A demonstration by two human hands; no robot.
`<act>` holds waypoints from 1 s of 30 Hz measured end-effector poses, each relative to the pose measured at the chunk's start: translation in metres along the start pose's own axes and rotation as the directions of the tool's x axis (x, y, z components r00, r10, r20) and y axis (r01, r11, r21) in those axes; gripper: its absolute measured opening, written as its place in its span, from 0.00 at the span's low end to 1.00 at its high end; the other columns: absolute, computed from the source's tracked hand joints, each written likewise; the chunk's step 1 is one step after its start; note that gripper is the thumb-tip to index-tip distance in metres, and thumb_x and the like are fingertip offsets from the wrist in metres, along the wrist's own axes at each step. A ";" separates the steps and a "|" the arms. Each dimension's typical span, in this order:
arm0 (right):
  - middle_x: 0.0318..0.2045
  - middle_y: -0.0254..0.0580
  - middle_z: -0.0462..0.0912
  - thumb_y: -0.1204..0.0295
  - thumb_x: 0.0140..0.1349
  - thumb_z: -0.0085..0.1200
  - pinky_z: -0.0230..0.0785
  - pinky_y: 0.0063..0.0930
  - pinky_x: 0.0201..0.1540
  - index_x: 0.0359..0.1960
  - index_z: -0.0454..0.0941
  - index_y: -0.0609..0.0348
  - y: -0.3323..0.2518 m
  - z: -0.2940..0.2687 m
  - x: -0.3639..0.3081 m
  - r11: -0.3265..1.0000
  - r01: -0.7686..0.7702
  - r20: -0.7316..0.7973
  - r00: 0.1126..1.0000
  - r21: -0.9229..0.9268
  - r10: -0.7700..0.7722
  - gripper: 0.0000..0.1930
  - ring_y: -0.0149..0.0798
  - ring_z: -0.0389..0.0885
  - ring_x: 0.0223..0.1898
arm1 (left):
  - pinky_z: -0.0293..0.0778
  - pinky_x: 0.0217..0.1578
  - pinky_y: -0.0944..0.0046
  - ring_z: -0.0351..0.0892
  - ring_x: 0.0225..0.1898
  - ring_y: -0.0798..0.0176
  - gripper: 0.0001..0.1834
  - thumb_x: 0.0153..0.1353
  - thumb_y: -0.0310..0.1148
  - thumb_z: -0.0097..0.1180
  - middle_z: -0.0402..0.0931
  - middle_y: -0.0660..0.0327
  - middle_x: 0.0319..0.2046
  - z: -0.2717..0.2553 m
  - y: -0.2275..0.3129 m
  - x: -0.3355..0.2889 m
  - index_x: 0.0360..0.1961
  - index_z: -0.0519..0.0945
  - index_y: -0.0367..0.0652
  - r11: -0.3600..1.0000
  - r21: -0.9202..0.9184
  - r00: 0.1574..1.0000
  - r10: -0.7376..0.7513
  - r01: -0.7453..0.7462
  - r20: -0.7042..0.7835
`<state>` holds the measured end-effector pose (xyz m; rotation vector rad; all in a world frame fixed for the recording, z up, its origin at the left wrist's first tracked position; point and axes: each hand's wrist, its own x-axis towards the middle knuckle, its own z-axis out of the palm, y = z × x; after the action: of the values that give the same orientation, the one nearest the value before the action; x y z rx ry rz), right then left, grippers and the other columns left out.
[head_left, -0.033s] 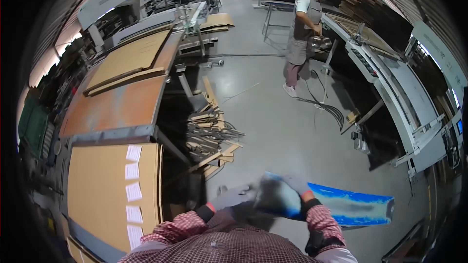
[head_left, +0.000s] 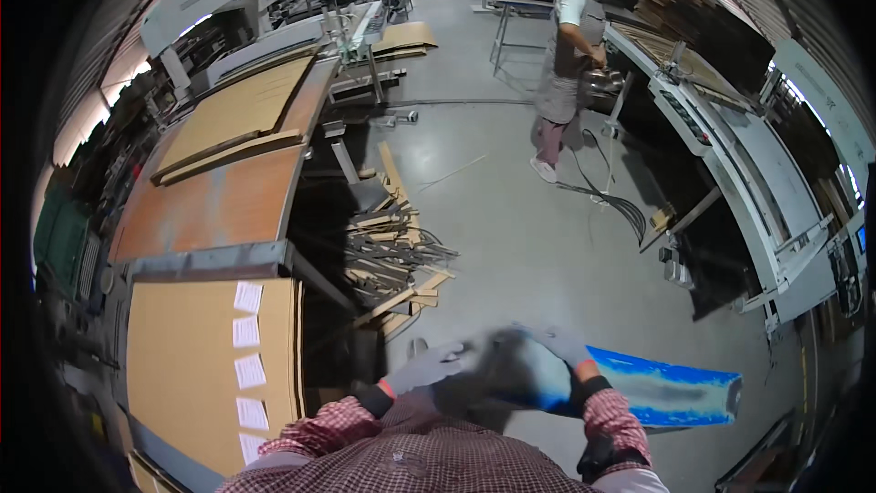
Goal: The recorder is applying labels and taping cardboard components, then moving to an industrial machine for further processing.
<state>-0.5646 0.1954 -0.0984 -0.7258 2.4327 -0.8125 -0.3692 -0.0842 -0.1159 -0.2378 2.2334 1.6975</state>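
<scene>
Both my hands wear grey gloves and are low in the middle of the view. My left hand [head_left: 427, 370] points to the right with its fingers stretched out beside a dark, blurred thing [head_left: 502, 361] whose kind I cannot make out. On that thing's far right side lies my right hand [head_left: 558, 347], its fingertips smeared by motion; its grip cannot be told. A long blue panel [head_left: 671, 386] with a worn, pale middle reaches from under my right wrist to the right. My right forearm partly hides it.
At left, a stack of brown boards [head_left: 187, 356] bears white labels. Wood offcuts [head_left: 397, 256] lie heaped beside the workbench [head_left: 205, 210]. A person [head_left: 561, 55] stands ahead near the long machine [head_left: 730, 155], with a cable [head_left: 611, 201] on the floor.
The view has shifted slightly. The dark blurred thing between my hands has changed shape, and a blue edge beyond it no longer shows. My right hand has moved slightly right.
</scene>
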 end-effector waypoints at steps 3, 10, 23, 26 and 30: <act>0.38 0.57 0.83 0.40 0.52 0.54 0.73 0.45 0.47 0.38 0.82 0.59 0.014 -0.006 0.051 0.944 -0.192 0.037 0.977 -0.268 0.210 0.31 0.55 0.82 0.43 | 0.67 0.51 0.67 0.72 0.46 0.67 0.23 0.65 0.40 0.56 0.75 0.62 0.41 -0.095 -0.016 0.049 0.56 0.73 0.37 0.992 -0.118 0.998 0.049 -0.045 0.034; 0.39 0.55 0.84 0.50 0.51 0.54 0.74 0.44 0.47 0.40 0.84 0.56 -0.008 0.009 0.121 0.727 -0.303 0.324 0.743 -0.617 0.585 0.24 0.53 0.82 0.44 | 0.71 0.53 0.60 0.77 0.52 0.54 0.29 0.64 0.46 0.55 0.78 0.49 0.51 -0.311 0.040 0.192 0.58 0.72 0.35 0.930 0.362 0.998 -0.063 0.060 -0.003; 0.36 0.53 0.85 0.59 0.57 0.56 0.78 0.43 0.39 0.39 0.84 0.59 0.193 -0.052 0.596 0.954 -0.126 0.468 0.849 -0.271 0.245 0.16 0.48 0.84 0.41 | 0.72 0.48 0.51 0.77 0.47 0.44 0.27 0.63 0.48 0.50 0.77 0.44 0.45 -0.592 0.027 0.599 0.55 0.73 0.39 0.920 0.387 0.979 0.013 0.068 -0.204; 0.44 0.50 0.81 0.61 0.53 0.62 0.78 0.38 0.40 0.47 0.79 0.60 0.167 -0.134 0.881 0.900 -0.244 0.497 0.766 -0.362 0.408 0.21 0.46 0.84 0.41 | 0.73 0.46 0.52 0.77 0.45 0.43 0.25 0.62 0.49 0.49 0.77 0.46 0.41 -0.644 -0.008 0.615 0.50 0.74 0.40 0.959 0.283 0.966 0.057 0.017 -0.253; 0.39 0.48 0.81 0.62 0.53 0.63 0.77 0.37 0.36 0.54 0.72 0.63 -0.015 -0.195 1.258 0.946 -0.083 0.279 0.944 -0.314 0.176 0.28 0.45 0.82 0.37 | 0.73 0.45 0.53 0.79 0.45 0.43 0.29 0.60 0.54 0.53 0.78 0.43 0.44 -0.739 -0.040 0.610 0.52 0.76 0.40 0.975 0.009 0.887 -0.198 0.222 -0.418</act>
<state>-1.6138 -0.5027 -0.2782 -0.7266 2.3103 -0.2556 -1.0398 -0.7654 -0.1903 -0.8699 2.4308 1.5770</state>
